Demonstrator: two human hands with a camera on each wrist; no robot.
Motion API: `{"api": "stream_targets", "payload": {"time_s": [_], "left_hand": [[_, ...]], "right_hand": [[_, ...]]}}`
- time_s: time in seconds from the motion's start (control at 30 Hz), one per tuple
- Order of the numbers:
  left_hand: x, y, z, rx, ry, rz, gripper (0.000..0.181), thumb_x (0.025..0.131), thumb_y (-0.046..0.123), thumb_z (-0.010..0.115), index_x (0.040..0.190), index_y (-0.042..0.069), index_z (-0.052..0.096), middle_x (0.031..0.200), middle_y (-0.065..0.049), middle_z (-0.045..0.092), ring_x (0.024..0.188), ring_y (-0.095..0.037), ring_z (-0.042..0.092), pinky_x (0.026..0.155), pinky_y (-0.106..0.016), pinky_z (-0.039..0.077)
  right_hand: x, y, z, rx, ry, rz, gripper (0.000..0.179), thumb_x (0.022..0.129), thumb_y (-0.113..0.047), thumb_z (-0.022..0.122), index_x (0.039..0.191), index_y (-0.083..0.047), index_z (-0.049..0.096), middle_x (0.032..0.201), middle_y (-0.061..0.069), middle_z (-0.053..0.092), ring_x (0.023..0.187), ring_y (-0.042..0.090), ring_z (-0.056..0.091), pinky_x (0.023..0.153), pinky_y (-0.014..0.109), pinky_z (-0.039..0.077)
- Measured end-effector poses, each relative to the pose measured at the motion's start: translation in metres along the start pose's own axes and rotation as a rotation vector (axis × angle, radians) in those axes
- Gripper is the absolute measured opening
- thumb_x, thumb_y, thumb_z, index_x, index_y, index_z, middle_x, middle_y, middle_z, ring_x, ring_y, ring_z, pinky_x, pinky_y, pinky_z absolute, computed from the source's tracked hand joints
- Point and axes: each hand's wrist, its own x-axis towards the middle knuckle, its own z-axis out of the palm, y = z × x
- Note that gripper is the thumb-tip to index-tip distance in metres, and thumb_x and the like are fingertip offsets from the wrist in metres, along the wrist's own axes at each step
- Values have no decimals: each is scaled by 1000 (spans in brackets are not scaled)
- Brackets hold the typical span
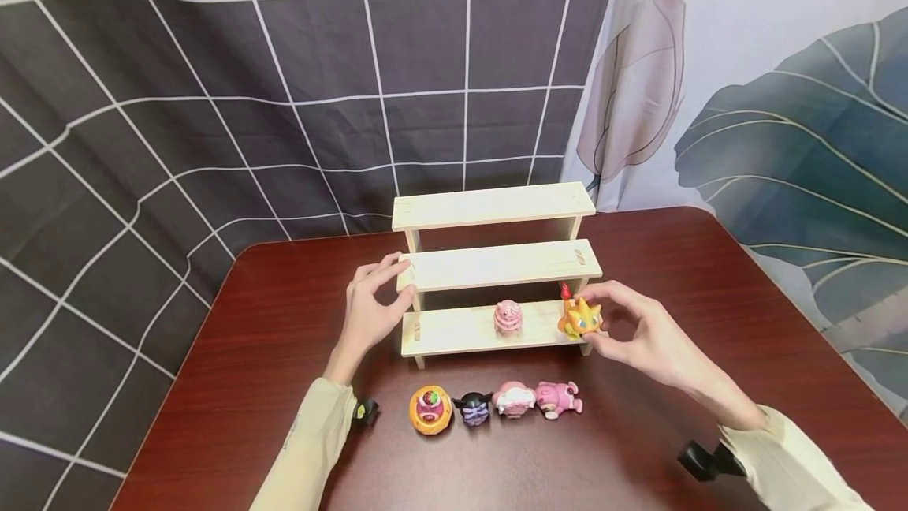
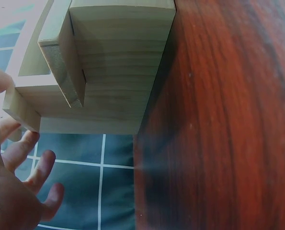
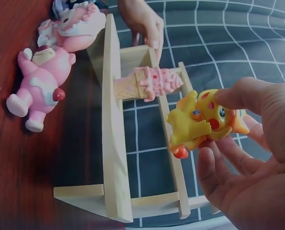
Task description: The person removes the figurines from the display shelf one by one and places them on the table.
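Observation:
My right hand (image 1: pixel 649 333) pinches a yellow toy figurine (image 3: pixel 195 120) with an orange hood and red-tipped tail between thumb and fingers. In the head view the figurine overlaps the right end of the bottom step of a pale wooden three-step display stand (image 1: pixel 454 333). My left hand (image 1: pixel 372 302) holds the left end of the middle step, thumb at the front edge and a finger toward the back; other fingers are spread behind it in the left wrist view. A pink swirled ice-cream-cone figurine (image 1: pixel 507 317) stands on the bottom step, right of its middle.
In front of the stand a row lies on the dark red table (image 1: pixel 248 385): an orange round figurine (image 1: pixel 430 410), a black one with a purple bow (image 1: pixel 474 408), a pink-and-white one (image 1: pixel 515 400) and a pink bear (image 1: pixel 558 399). Behind hangs a grey grid curtain (image 1: pixel 298 54).

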Motion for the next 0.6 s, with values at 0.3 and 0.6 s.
{"api": "stream_targets", "payload": {"time_s": [0.3, 0.6], "left_hand": [[0, 1, 0, 1, -5, -5, 39, 81, 15, 78, 119, 8, 75, 130, -8, 66, 106, -32, 55, 90, -54, 35], [0, 1, 0, 7, -4, -5, 38, 81, 15, 78, 118, 8, 75, 130, -8, 66, 106, -32, 55, 89, -54, 35]], "right_hand": [[-12, 3, -2, 12, -17, 25, 59, 67, 13, 85, 119, -5, 63, 102, 0, 65, 77, 14, 59, 69, 21, 49], [-21, 4, -4, 41, -42, 10, 58, 65, 17, 83, 117, -2, 63, 104, 0, 64, 80, 12, 58, 69, 23, 49]]}}
